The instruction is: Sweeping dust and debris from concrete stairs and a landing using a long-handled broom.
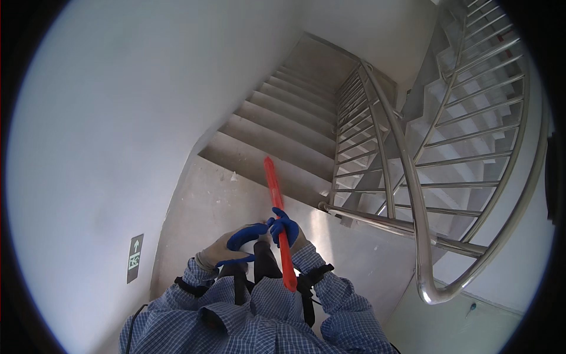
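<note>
A long, narrow red object [275,188], perhaps folded or rolled plastic, runs lengthwise in front of my body. Its far end overlaps the top stairs in the picture, and its near end lies over my shirt front. My right hand [286,229], in a blue-coated work glove, grips it near the middle. Beside it on the left, my left hand [234,244] wears a matching glove with a pale back. Its thumb and fingers are spread in a curve with nothing visible between them. The left fingertips come close to the right hand; whether they touch, I cannot tell.
Concrete stairs [283,119] descend ahead from the landing [212,199]. A metal handrail [409,163] with bars bounds them on the right, and another flight [455,132] lies beyond. On the left rises a white wall [110,110] bearing an exit sign [135,259].
</note>
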A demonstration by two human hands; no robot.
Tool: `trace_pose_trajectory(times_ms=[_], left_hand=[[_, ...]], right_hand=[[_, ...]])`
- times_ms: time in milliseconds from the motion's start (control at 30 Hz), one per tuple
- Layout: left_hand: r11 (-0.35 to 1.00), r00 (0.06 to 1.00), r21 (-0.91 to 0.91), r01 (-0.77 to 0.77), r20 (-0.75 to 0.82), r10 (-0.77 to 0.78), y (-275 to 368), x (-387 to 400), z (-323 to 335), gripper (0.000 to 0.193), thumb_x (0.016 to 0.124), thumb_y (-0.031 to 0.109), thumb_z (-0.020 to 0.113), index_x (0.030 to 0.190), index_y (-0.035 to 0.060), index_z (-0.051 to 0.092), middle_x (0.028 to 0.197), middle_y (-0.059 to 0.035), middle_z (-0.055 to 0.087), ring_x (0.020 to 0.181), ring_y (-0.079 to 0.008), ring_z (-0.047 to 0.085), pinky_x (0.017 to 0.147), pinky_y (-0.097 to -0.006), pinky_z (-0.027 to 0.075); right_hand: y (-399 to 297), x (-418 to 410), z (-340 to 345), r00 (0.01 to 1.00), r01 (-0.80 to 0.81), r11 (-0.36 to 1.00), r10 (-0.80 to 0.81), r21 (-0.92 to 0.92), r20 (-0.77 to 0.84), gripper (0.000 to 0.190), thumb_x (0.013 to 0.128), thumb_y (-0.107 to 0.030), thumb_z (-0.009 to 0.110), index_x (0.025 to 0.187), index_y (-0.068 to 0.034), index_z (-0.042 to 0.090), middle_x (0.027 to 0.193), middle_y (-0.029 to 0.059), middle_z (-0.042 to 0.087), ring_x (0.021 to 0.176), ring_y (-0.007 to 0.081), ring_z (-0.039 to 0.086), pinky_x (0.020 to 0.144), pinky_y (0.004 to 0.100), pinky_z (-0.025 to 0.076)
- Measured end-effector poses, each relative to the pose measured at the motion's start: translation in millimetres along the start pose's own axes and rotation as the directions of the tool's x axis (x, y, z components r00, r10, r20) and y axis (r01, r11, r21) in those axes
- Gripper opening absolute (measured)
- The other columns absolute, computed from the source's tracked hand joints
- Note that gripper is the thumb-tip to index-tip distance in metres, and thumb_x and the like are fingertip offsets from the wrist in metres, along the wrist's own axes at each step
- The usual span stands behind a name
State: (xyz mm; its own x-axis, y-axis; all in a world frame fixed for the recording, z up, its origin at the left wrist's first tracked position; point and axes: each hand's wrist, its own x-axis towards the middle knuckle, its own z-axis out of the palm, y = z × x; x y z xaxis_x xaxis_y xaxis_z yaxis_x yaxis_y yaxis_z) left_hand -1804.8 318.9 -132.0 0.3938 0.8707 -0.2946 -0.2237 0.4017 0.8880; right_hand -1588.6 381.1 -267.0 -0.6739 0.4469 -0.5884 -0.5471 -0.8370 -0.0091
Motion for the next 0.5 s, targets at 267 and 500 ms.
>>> trace_pose_trajectory(times_ms=[267, 500], left_hand=[[0.812, 0.773, 0.578, -0.078, -0.48, 0.416, -171, -32, -25, 0.053, 0.066, 0.028, 0.072, 0.114, 0.0115, 0.057, 0.118, -0.0149, 0.055, 0.119, -0.0342, 0.046, 0.099, -0.0439, 0.036], [0.908, 0.234, 0.141, 0.395, -0.971, 0.049, -225, -164, -28, 0.018, 0.066, 0.027, 0.064, 0.075, 0.0112, 0.065, 0.075, -0.0139, 0.064, 0.076, -0.0346, 0.063, 0.068, -0.0438, 0.049]], right_hand=[[93, -3, 86, 0.58, -0.753, 0.463, 0.802, 0.469, 0.14, 0.03, 0.094, -0.008, 0.037, 0.123, -0.002, 0.047, 0.088, 0.0054, 0.042, 0.065, 0.0127, 0.049, 0.064, 0.0275, 0.051], [166, -8, 216, 0.74, 0.159, -0.205, 0.673, -0.966, -0.021, 0.054, 0.094, -0.022, 0.05, 0.141, -0.007, 0.029, 0.119, 0.0188, 0.052, 0.109, 0.0281, 0.055, 0.091, 0.0426, 0.046]])
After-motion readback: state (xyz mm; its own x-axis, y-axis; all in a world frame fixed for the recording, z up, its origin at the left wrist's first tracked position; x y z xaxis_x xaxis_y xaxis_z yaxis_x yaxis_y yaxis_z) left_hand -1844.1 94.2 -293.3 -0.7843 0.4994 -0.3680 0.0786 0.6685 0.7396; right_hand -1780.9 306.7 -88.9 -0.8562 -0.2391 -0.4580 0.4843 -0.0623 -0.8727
